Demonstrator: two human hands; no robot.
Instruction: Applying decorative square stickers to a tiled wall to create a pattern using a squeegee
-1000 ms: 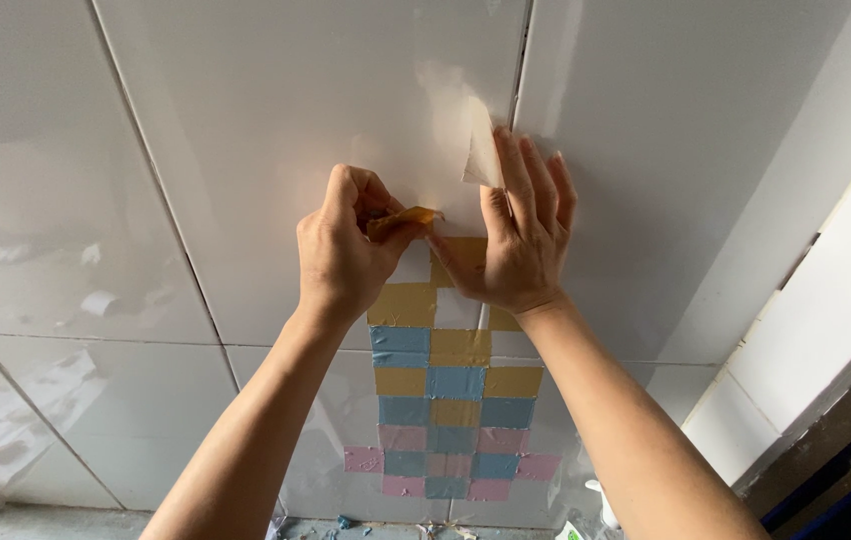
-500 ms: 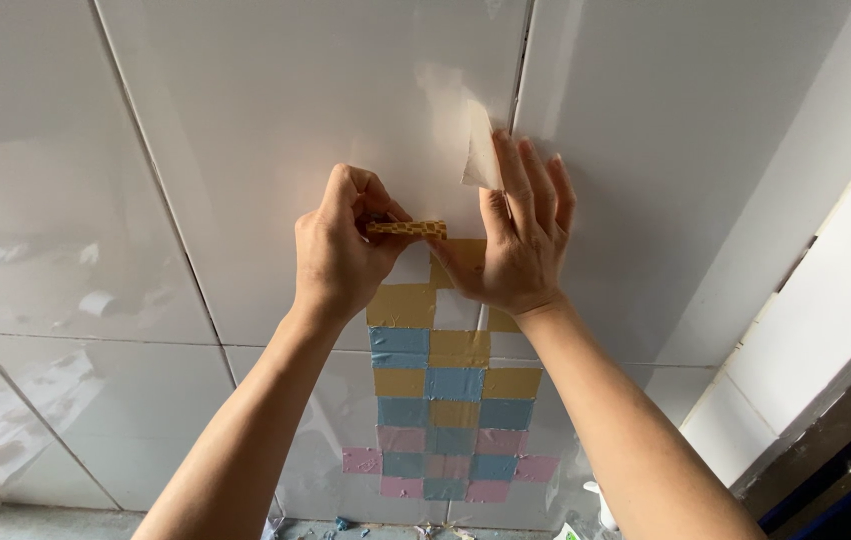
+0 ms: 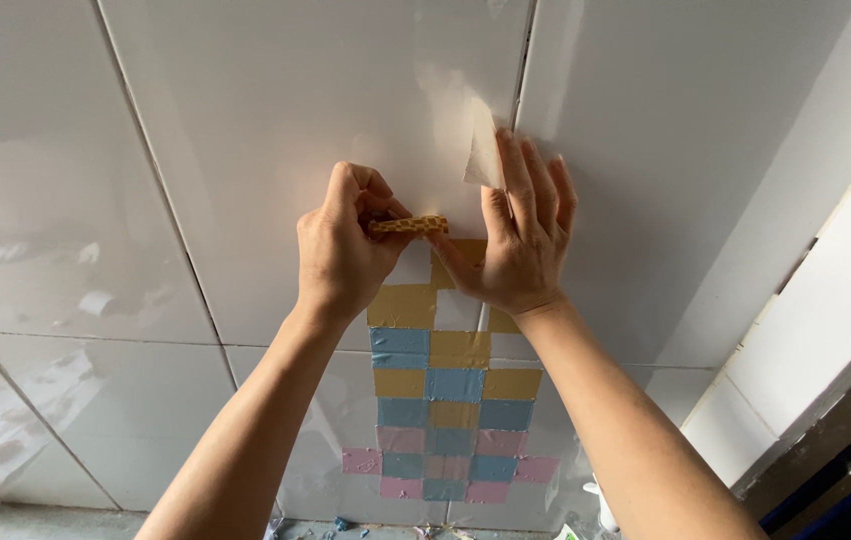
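My left hand point(image 3: 346, 245) pinches a small yellow patterned sticker strip point(image 3: 409, 226) against the glossy white tiled wall point(image 3: 276, 110). My right hand point(image 3: 518, 235) lies flat on the wall beside it, fingers spread, with a piece of white backing paper point(image 3: 484, 155) sticking up behind its fingers. Just below both hands is a column of square stickers point(image 3: 443, 395) in yellow, blue and pink, stuck to the tiles in a checker pattern.
Grout lines point(image 3: 161, 190) divide the large white tiles. A white door or window frame point(image 3: 826, 300) runs along the right edge. At the bottom of the wall small scraps and a white object point(image 3: 601, 505) lie on the floor.
My left hand has turned the yellow strip from tilted to level and brought it closer to the wall, next to my right thumb. My right hand has stayed pressed on the wall.
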